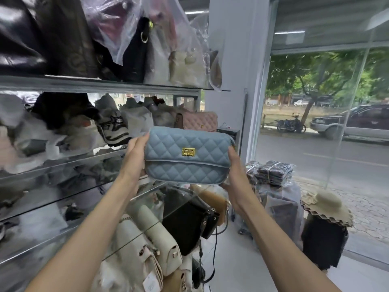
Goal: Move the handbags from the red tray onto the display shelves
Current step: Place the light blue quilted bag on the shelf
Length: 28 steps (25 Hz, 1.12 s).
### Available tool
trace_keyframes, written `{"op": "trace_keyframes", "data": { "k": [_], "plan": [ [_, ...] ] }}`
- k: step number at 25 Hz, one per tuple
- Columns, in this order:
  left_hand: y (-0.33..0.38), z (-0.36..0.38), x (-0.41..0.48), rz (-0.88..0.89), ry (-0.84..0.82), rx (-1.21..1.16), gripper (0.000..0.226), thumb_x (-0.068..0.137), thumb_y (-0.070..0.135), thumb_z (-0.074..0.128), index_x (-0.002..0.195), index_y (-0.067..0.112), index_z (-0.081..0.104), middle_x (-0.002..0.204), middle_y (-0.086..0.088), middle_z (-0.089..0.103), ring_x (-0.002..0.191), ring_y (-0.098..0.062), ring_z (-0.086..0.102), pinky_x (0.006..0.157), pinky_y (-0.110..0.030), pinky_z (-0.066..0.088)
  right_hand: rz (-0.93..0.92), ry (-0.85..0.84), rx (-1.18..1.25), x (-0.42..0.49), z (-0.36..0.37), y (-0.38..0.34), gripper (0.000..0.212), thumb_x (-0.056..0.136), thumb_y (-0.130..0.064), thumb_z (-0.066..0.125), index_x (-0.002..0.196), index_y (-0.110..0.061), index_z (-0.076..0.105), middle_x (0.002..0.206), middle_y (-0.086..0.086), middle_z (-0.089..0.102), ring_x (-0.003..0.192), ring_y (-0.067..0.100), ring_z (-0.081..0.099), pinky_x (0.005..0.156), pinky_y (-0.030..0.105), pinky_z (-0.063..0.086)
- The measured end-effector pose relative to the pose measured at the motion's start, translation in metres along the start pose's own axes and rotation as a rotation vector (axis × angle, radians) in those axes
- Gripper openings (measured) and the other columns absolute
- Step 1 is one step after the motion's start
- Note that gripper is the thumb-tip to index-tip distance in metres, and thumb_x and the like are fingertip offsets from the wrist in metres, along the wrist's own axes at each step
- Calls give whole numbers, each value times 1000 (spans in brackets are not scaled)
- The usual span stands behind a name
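Blue quilted handbag (187, 154): held upright in the air by both hands, front flap towards the camera, gold clasp (188, 152) at the middle of the flap. It sits in front of the right end of the glass display shelves (63, 163), at the level of the middle shelf, and rests on no shelf. Left hand (134, 157): it grips the bag's left end, with the fingers curled round the side. Right hand (236, 175): it grips the right end and lower right corner, thumb up the side and the fingers tucked under and behind the bag, where they are hidden. Just behind the bag's top edge, a pink quilted bag (202, 121) stands at the right end of the middle shelf. The top shelf (105, 84) carries dark bags and bags wrapped in clear plastic along its full length. Below the held bag, a black bag (185, 218) lies under the glass at the right end of a lower shelf, and cream bags (160, 249) lie nearer the camera. To the right of the shelves, wrapped dark bundles (271, 171) and a straw hat (326, 205) stand by the window (336, 144).
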<state>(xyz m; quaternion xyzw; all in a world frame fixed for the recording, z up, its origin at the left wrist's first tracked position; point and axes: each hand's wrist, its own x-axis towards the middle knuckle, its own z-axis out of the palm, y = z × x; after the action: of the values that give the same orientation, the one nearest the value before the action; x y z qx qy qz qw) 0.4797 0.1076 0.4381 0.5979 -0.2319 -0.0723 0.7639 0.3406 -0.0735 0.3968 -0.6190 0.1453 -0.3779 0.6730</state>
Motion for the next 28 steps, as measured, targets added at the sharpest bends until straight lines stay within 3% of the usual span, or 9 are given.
{"op": "trace_keyframes", "data": {
  "k": [2, 4, 8, 12, 14, 18, 24, 26, 28],
  "plan": [
    [5, -7, 12, 13, 31, 0, 29, 99, 54, 47, 113, 30, 58, 113, 1, 67, 97, -15, 63, 70, -34, 48, -15, -30, -27, 16, 13, 0, 72, 84, -79, 45, 148, -48, 44, 149, -3, 49, 128, 19, 57, 106, 52, 50],
    [7, -15, 28, 35, 74, 16, 23, 98, 55, 47, 104, 36, 57, 114, 4, 67, 102, -16, 62, 72, -36, 47, -40, -79, -34, 34, 25, 0, 58, 99, -65, 41, 151, -40, 44, 145, -2, 56, 124, 19, 62, 103, 49, 53],
    [3, -15, 54, 72, 157, 19, 36, 98, 55, 48, 123, 31, 58, 119, 6, 67, 102, -11, 62, 70, -34, 45, -53, -159, -28, 76, 39, 3, 52, 104, -55, 37, 152, -35, 44, 143, -4, 59, 123, 17, 63, 102, 44, 54],
    [-3, -8, 78, 73, 246, 9, 44, 98, 55, 49, 132, 27, 53, 124, 3, 66, 103, -13, 62, 67, -32, 44, -17, -210, 3, 117, 43, 10, 46, 106, -50, 35, 150, -36, 41, 140, -7, 56, 118, 11, 59, 87, 36, 54],
    [-7, -1, 92, 87, 304, 15, 44, 97, 55, 50, 131, 27, 51, 124, 3, 65, 106, -14, 62, 67, -32, 44, -27, -240, 18, 145, 46, 12, 47, 103, -55, 39, 146, -39, 42, 138, -7, 55, 117, 12, 59, 85, 38, 55],
    [-10, 12, 114, 116, 386, 28, 43, 97, 54, 50, 130, 27, 51, 119, 6, 64, 99, -11, 62, 66, -31, 44, -30, -323, 15, 192, 57, 19, 75, 76, -79, 48, 141, -42, 43, 140, -5, 56, 125, 18, 58, 106, 52, 49],
    [-29, 22, 139, 126, 482, 95, 40, 94, 57, 51, 124, 31, 50, 122, 7, 62, 114, -16, 59, 96, -44, 50, -27, -444, 70, 244, 66, 38, 42, 100, -67, 31, 121, -43, 58, 132, -4, 66, 119, 13, 64, 95, 40, 54],
    [-34, 23, 140, 118, 510, 100, 37, 96, 56, 51, 124, 32, 50, 122, 6, 62, 114, -15, 59, 100, -46, 49, 35, -459, 81, 254, 70, 47, 46, 100, -68, 30, 126, -41, 56, 128, -7, 68, 115, 11, 65, 94, 39, 54],
    [-38, 20, 141, 110, 544, 111, 35, 97, 55, 51, 123, 32, 50, 123, 5, 62, 114, -16, 58, 102, -46, 48, 64, -502, 89, 260, 77, 57, 65, 89, -78, 35, 135, -36, 56, 129, -6, 69, 118, 14, 65, 101, 46, 54]
  ]
}}
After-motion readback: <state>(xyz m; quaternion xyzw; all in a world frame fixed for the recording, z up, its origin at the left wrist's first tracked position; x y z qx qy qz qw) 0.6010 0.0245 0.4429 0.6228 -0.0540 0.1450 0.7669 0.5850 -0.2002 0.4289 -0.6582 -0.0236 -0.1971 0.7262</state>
